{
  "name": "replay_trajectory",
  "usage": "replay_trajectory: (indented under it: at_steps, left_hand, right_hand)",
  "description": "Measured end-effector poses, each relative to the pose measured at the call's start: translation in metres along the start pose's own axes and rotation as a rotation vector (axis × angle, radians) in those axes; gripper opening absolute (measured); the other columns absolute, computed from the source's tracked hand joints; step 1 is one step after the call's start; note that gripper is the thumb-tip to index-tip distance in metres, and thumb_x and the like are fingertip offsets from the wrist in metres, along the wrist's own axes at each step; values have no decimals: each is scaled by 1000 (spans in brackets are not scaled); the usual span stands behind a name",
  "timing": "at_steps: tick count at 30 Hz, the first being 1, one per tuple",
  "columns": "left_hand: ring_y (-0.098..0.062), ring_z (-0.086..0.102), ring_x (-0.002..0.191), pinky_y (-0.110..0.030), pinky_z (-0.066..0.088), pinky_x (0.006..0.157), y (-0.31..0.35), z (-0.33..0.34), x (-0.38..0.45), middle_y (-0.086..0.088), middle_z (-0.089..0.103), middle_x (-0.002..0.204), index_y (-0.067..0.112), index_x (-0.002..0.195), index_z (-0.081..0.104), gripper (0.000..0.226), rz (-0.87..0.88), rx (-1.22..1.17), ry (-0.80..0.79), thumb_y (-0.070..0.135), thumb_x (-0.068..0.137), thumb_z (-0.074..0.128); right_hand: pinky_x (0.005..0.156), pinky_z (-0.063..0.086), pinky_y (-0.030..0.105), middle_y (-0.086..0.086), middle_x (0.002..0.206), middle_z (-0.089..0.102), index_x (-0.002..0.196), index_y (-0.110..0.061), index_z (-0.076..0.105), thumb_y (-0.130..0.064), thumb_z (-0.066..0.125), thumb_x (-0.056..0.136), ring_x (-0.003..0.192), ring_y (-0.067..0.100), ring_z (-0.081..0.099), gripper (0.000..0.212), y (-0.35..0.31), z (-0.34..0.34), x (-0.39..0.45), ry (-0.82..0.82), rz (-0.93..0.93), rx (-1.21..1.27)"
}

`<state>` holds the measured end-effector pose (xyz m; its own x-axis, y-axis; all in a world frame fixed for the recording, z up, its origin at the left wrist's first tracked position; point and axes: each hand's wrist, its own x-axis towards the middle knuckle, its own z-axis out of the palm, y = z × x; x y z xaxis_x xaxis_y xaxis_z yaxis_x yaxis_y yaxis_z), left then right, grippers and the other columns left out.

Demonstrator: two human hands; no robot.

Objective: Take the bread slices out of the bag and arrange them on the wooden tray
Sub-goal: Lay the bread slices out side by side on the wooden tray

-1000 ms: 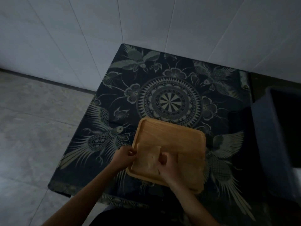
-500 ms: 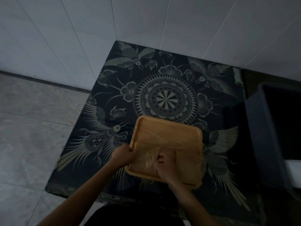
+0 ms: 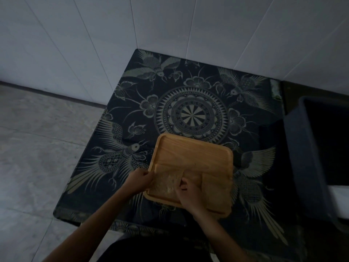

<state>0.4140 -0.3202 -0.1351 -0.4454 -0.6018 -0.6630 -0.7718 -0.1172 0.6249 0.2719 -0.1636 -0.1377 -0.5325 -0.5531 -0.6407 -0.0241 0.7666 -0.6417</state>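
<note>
Dim shot, head view. Both hands work the near-left corner of the wooden tray (image 3: 192, 157). Left hand (image 3: 140, 179) is curled at the tray's left rim, fingers pressed together on the edge of a bread slice (image 3: 169, 183); whether it pinches the bread or the rim, can't tell. Right hand (image 3: 189, 193) sits just right of that slice, fingers bent down onto its right edge, pressed rather than spread. A second slice (image 3: 215, 188) lies flat just right of the right hand, touching or nearly touching the first one; the gap is hard to read in this light.

What changed: very little. Against the earlier frames both hands keep the same posts on the same slice; the right-hand fingers look tucked a bit more onto the bread edge, and the slice seems to sit flatter. The head camera has drifted, so the tray lands slightly elsewhere in the picture; the tray itself doesn't look moved on the patterned bench (image 3: 188, 114).

Meaning for the task: judged as the settling step for one slice, squaring it beside its neighbour. Two slices down along the edge nearest the hands, the half beyond them bare. No bag in view, so how many slices remain can't be told. Dark bin (image 3: 309, 167) stands well right of the right hand, not involved.
</note>
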Motion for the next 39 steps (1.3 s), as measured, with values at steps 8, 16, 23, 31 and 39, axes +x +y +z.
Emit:
replay_trajectory:
  at_steps: [8, 16, 23, 31, 39]
  left_hand:
    - [-21, 58, 69, -34, 46, 64, -6, 3, -3, -10, 57, 73, 13, 76, 66, 34, -6, -16, 13, 37, 95, 52]
    - [-20, 54, 61, -34, 44, 62, -6, 4, -9, -6, 54, 64, 17, 64, 62, 38, 7, 30, 34, 37, 95, 52]
    - [-15, 52, 54, -29, 39, 57, 11, 4, -17, 3, 51, 56, 17, 61, 56, 41, 96, 221, 50, 33, 98, 49]
    - [-26, 74, 81, -35, 56, 69, 63, 29, -17, -11, 74, 86, 13, 91, 70, 34, 195, 198, 37, 39, 98, 50]
    - [-18, 70, 87, -37, 56, 75, 94, 76, -7, -6, 74, 96, 18, 102, 74, 35, 207, 100, -76, 42, 100, 48]
  right_hand:
    - [61, 47, 19, 3, 118, 69, 149, -24, 47, -36, 55, 101, 98, 15, 67, 50, 5, -6, 1, -99, 37, 20]
    - [64, 47, 18, -1, 119, 65, 153, -21, 42, -27, 54, 101, 91, 5, 61, 53, 8, -7, 2, -110, 24, -34]
    - [80, 55, 27, -5, 116, 65, 142, -23, 53, -34, 55, 100, 98, 6, 62, 44, 8, -20, 3, -132, -13, 22]
    - [101, 55, 46, -2, 121, 67, 122, -27, 65, -38, 55, 101, 112, 17, 65, 26, 17, -81, 1, -103, -87, 130]
    - [90, 60, 38, -7, 109, 67, 114, -27, 69, -31, 58, 102, 104, 13, 66, 17, 45, -155, -4, 50, -77, 198]
